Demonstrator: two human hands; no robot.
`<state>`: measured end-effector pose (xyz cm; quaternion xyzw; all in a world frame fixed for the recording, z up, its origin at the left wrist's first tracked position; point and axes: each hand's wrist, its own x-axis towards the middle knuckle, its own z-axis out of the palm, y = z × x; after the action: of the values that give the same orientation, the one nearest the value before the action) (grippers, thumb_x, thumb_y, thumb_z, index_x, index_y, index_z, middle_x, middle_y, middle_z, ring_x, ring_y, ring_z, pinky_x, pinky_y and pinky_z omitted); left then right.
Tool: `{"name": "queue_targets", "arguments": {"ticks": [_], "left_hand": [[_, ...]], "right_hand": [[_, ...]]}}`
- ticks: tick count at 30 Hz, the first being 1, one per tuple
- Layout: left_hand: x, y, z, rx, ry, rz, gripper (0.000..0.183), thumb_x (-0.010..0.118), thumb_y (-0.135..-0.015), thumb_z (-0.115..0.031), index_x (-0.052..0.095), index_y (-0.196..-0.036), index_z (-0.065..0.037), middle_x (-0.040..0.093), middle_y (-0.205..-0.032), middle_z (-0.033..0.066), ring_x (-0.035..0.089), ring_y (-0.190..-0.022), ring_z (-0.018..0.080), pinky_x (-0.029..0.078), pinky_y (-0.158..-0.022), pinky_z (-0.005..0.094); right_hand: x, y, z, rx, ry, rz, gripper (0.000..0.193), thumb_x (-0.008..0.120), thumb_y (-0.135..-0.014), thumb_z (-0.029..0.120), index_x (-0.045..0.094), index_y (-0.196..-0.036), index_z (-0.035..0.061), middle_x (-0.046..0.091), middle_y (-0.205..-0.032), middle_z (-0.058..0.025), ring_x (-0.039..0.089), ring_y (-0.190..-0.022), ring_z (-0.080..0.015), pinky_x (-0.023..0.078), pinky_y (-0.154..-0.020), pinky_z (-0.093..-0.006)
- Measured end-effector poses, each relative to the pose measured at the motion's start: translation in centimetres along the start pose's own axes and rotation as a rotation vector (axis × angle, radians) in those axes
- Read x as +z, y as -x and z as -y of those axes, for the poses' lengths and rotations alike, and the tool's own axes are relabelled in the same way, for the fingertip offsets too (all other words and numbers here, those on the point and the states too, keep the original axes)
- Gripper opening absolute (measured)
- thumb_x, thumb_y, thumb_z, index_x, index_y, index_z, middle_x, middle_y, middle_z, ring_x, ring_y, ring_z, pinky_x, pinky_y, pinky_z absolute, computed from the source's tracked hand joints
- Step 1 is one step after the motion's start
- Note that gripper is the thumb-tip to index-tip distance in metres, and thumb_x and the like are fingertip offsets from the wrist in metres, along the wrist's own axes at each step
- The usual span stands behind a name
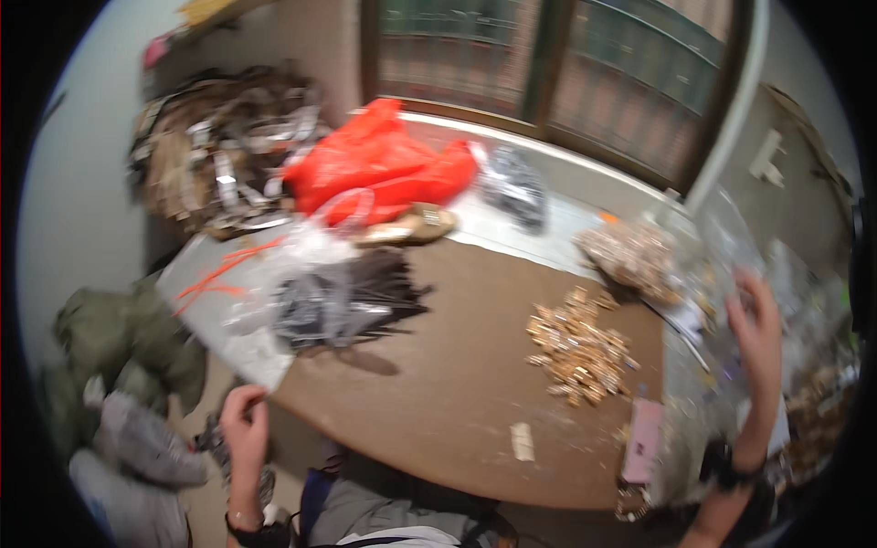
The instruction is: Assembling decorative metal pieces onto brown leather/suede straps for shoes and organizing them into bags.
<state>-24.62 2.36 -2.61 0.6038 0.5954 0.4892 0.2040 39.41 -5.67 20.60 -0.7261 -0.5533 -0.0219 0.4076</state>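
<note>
1. Down at the near left corner of the round brown table (457, 402), my left hand (245, 422) pinches the corner of a clear plastic bag (247, 320). The fingers are closed on the bag's edge, and the bag spreads up and away from them across the table.
2. Inside or under that bag I see dark thin things, but the picture is too blurry to tell what they are.
3. Over on the far right, my right hand (756, 336) is up against another clear plastic sheet (722, 265). The fingers look curled on it, but the blur hides whether they really grip it, so I cannot tell.
4. I think the step in hand is pulling or moving the bags. The next move calls for a firm hold on the left corner and a slow pull, so nothing spills.
5. Between my two hands lies a pile of small gold pieces (580, 347), well apart from both.
6. Farther back sits a red bag (379, 164), and a messy heap of scraps (219, 151) is behind it on the left.
</note>
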Motion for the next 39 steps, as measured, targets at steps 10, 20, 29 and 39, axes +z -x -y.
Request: {"name": "queue_targets", "arguments": {"ticks": [10, 20, 29, 39], "left_hand": [[8.0, -10.8, -12.6, 0.703, -0.334, 0.300, 0.071, 0.078, -0.077, -0.020, 0.049, -0.142, -0.016, 0.056, -0.131, 0.0115, 0.048, -0.132, 0.0313, 0.028, -0.114, 0.0542], [4.8, -12.5, -3.6, 0.488, -0.462, 0.433, 0.023, 0.074, -0.085, -0.031, 0.074, -0.090, -0.008, 0.067, -0.102, 0.0056, 0.063, -0.102, 0.0221, 0.038, -0.103, 0.0492], [-0.5, -18.2, 5.7, 0.170, -0.692, 0.526, 0.045, 0.083, -0.069, -0.044, 0.070, -0.062, -0.002, 0.054, -0.142, 0.0126, 0.038, -0.141, 0.0360, 0.017, -0.115, 0.0617], [-3.2, -14.4, -1.3, 0.101, -0.439, 0.275, 0.019, 0.080, -0.075, -0.019, 0.072, -0.083, -0.003, 0.059, -0.134, 0.0167, 0.052, -0.128, 0.0345, 0.032, -0.110, 0.0488]], "right_hand": [[13.2, 18.8, 13.3, 0.180, -0.603, 0.769, 0.016, 0.064, -0.088, -0.001, 0.070, -0.102, -0.0039, 0.071, -0.094, -0.0134, 0.067, -0.085, -0.0188, 0.052, -0.076, -0.0278], [20.3, 17.7, 17.4, -0.010, -0.476, 0.824, 0.016, 0.065, -0.090, 0.007, 0.070, -0.103, -0.0008, 0.070, -0.096, -0.0158, 0.069, -0.088, -0.0274, 0.053, -0.077, -0.0335], [23.1, 18.9, 14.3, 0.018, -0.303, 0.480, 0.011, 0.067, -0.089, 0.008, 0.071, -0.095, 0.0011, 0.071, -0.092, -0.0123, 0.070, -0.081, -0.0240, 0.055, -0.072, -0.0312], [19.8, 16.0, 1.8, 0.343, 0.000, 0.085, 0.022, 0.065, -0.088, 0.006, 0.066, -0.109, -0.0004, 0.062, -0.105, -0.0177, 0.065, -0.086, -0.0341, 0.053, -0.076, -0.0401]]}}
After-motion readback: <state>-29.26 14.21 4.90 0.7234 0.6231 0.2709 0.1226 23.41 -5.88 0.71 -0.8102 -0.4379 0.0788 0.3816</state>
